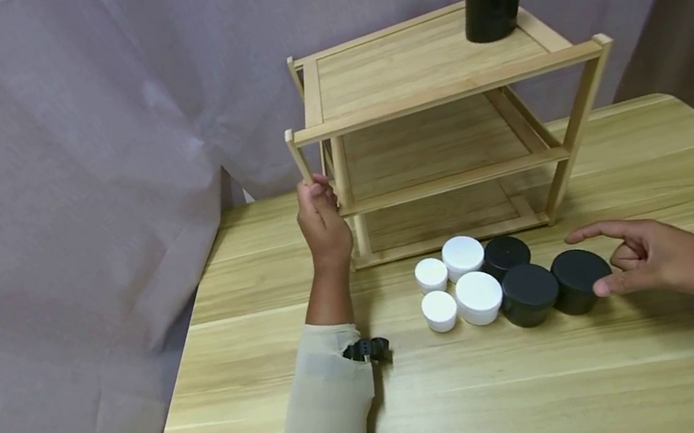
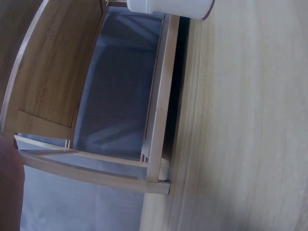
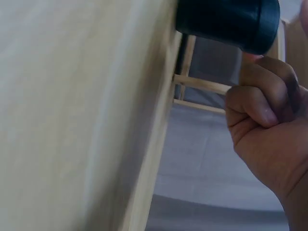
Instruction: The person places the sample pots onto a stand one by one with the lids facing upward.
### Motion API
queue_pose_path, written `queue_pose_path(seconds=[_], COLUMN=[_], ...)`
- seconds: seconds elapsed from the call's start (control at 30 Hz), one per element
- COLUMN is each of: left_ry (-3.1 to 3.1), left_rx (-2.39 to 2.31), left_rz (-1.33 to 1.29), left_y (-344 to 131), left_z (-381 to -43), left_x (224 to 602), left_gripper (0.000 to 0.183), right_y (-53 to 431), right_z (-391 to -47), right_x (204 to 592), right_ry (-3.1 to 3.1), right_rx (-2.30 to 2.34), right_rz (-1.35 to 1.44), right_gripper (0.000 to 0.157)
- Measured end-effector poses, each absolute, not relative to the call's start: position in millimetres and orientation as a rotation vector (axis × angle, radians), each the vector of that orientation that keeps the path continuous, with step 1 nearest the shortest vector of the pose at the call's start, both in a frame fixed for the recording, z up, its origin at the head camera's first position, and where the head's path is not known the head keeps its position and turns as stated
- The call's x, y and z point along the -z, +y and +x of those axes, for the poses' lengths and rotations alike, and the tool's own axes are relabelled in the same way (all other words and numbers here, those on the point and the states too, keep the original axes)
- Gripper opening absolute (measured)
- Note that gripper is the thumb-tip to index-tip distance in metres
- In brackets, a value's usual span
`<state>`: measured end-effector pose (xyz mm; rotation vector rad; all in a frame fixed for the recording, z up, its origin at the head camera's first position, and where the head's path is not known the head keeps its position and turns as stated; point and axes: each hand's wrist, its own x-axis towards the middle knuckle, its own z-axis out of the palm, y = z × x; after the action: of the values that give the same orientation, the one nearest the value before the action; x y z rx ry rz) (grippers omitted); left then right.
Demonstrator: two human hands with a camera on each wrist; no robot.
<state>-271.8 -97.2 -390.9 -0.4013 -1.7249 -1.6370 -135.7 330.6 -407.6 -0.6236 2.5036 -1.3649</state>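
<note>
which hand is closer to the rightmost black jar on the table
Right: the right hand is beside the rightmost black jar; the left hand grips the wooden rack, farther away.

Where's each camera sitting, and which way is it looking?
Head: on the person's head, facing forward and down at the wooden shelf rack and jars; both the left hand and right hand show.
Left wrist: on that wrist, looking across the tabletop into the rack, tipped sideways, with a white jar at the top; only a bit of hand shows.
Right wrist: on that wrist, tipped too, looking toward a black jar; curled fingers show.
Both wrist views share the tabletop and rack.
</note>
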Motion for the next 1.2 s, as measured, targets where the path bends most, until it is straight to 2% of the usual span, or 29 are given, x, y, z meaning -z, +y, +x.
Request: queue_pose_path(seconds=[0.27,0.83,1.2], left_ry=[-1.754,-1.752,-1.737], left_rx=[1.626,1.611,1.631], left_rz=[-0.392,-0.382,-0.400], left_y=[-99,-98,-98], left_z=[-271,-271,-270], left_x=[392,390,389], left_gripper=[0.087,0.088,0.086], right_y=[339,345,347], right_z=[-141,-138,-142], right_x=[410,413,422], right_ry=[2.403,2.368,2.407], right_rx=[1.357,1.380,1.397], right_rz=[-0.672,-0.705,-0.773], right_gripper=[0.068,0.079,0.069])
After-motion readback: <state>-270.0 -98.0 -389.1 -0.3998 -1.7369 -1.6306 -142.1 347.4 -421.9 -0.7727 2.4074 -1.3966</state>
